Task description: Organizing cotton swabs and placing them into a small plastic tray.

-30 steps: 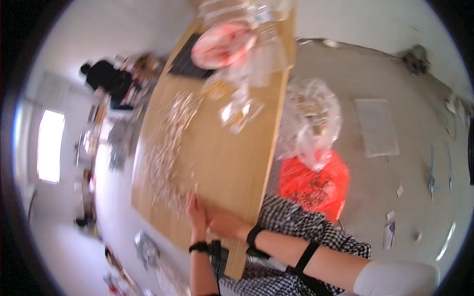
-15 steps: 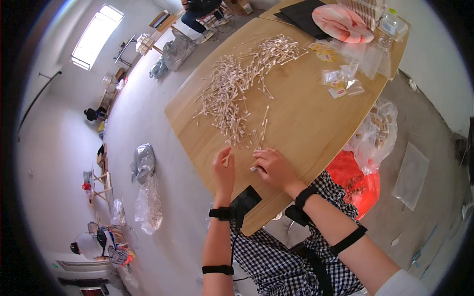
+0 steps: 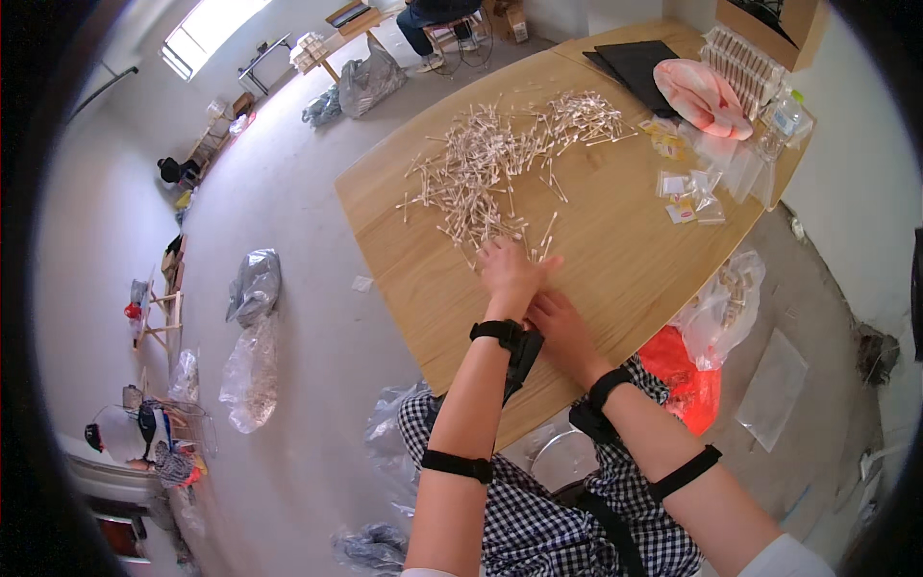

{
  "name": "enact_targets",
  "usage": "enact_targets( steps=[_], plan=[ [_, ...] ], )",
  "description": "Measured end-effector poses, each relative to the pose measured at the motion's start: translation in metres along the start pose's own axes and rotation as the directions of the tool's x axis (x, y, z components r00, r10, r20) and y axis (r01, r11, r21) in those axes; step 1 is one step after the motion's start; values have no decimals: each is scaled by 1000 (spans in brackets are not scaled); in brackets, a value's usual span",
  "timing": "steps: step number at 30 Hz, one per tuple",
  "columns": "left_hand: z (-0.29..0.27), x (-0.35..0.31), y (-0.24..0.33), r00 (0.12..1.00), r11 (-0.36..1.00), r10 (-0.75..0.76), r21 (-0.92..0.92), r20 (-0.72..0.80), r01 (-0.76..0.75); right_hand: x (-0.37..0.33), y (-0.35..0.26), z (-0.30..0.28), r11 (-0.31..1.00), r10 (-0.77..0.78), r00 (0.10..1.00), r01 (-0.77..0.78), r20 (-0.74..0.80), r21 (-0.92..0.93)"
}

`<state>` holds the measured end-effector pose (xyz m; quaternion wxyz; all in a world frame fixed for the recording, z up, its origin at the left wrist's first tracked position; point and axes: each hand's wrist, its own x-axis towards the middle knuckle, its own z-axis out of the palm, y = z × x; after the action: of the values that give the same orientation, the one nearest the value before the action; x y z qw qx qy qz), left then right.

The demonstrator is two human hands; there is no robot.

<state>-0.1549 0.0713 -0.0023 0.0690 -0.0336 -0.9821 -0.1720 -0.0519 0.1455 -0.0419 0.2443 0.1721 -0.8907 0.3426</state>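
A loose heap of white-tipped cotton swabs (image 3: 490,168) spreads over the wooden table (image 3: 615,250). My left hand (image 3: 511,271) reaches over the near edge of this heap, fingers bent down at the swabs and thumb standing out to the right. Close behind it, my right hand (image 3: 567,337) rests low over the table with curled fingers. The left wrist partly covers those fingers, so whatever is in them is hidden. A few stray swabs (image 3: 550,231) lie just beyond the left thumb.
Small clear packets with yellow cards (image 3: 681,202), a pink-and-white round item (image 3: 702,96), a black sheet (image 3: 635,72) and a plastic bottle (image 3: 781,125) occupy the table's far right. A red bag (image 3: 687,375) sits beside the table's right edge. Plastic bags (image 3: 255,327) lie on the floor at left.
My left hand has moved forward and right, from the near-left side to the heap's edge, crossing before my right hand. White tips seen under the right hand earlier are now hidden. The view has shifted.
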Motion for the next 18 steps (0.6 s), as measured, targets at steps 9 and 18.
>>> enact_targets(
  steps=[9, 18],
  plan=[
    [12, -5, -40, 984, 899, 176, -408, 2, -160, 2, -5, 0, 993, 79, 996, -82, 39, 84],
    [-5, -63, -92, 924, 771, 375, -528, -75, -356, 10, -14, 12, 994, 15, 1000, -18, 27, 104]
  ],
)
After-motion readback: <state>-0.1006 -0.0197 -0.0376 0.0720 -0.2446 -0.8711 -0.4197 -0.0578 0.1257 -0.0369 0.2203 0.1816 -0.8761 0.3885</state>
